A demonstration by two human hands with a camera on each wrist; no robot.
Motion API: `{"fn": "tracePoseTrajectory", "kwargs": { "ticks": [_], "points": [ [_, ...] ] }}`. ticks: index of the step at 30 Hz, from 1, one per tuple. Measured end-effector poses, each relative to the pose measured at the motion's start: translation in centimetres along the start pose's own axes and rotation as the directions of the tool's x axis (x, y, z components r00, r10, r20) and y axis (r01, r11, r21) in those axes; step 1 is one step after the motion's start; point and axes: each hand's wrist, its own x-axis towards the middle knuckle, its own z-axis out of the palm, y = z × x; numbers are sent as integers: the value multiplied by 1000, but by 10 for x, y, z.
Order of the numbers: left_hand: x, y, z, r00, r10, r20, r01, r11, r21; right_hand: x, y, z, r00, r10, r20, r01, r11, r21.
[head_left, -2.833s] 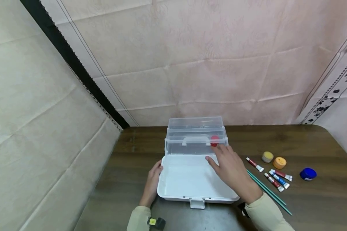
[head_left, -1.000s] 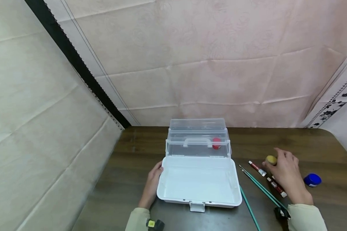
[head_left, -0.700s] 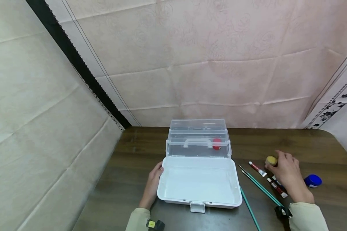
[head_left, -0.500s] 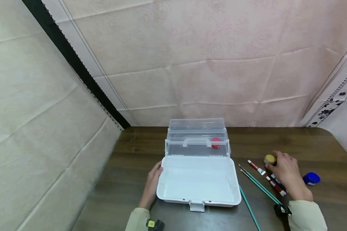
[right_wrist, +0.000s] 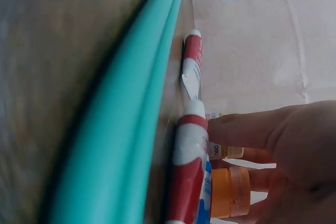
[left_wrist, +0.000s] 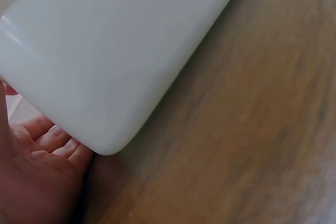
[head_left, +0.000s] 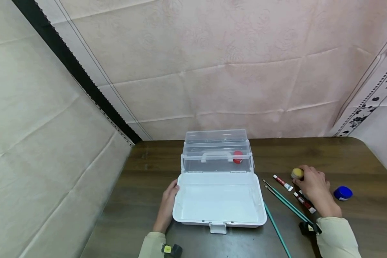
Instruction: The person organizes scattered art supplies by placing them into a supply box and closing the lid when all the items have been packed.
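Note:
My left hand [head_left: 167,206] holds the left side of a white plastic box [head_left: 220,199], its thumb at the rim. In the left wrist view its fingers [left_wrist: 55,142] bend against the box's underside corner. The hinged clear lid section stands raised behind, with a red jar [head_left: 237,157] in it. My right hand [head_left: 316,188] is at the paint jars on the right. Its thumb and forefinger sit on either side of a yellow-lidded jar [head_left: 297,173]. An orange jar [right_wrist: 230,191] lies beneath the palm, in front of the other fingers, hidden in the head view.
Red paint tubes [head_left: 283,182] and a partly hidden blue tube [right_wrist: 205,192] lie beside the right hand. Green paintbrushes [head_left: 288,205] stretch between them and the box. A blue-lidded jar [head_left: 343,193] stands farther right. Cloth hangs behind the wooden table [head_left: 142,200].
My right hand has left the red jar in the lid section and come to the jars on the right. The brushes now lie shifted, one beside the box. The left hand stays at the box.

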Motion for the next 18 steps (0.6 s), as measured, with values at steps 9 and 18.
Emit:
{"fn": "tracePoseTrajectory", "kwargs": {
  "ticks": [9, 18],
  "points": [
    [-2, 1, 1, 1000, -20, -7, 20, 1000, 6, 1, 0, 2, 1000, 19, 2, -19, 1000, 2],
    [-2, 3, 2, 1000, -19, -9, 19, 1000, 3, 0, -6, 2, 995, -31, -91, 29, 999, -16]
  ]
}}
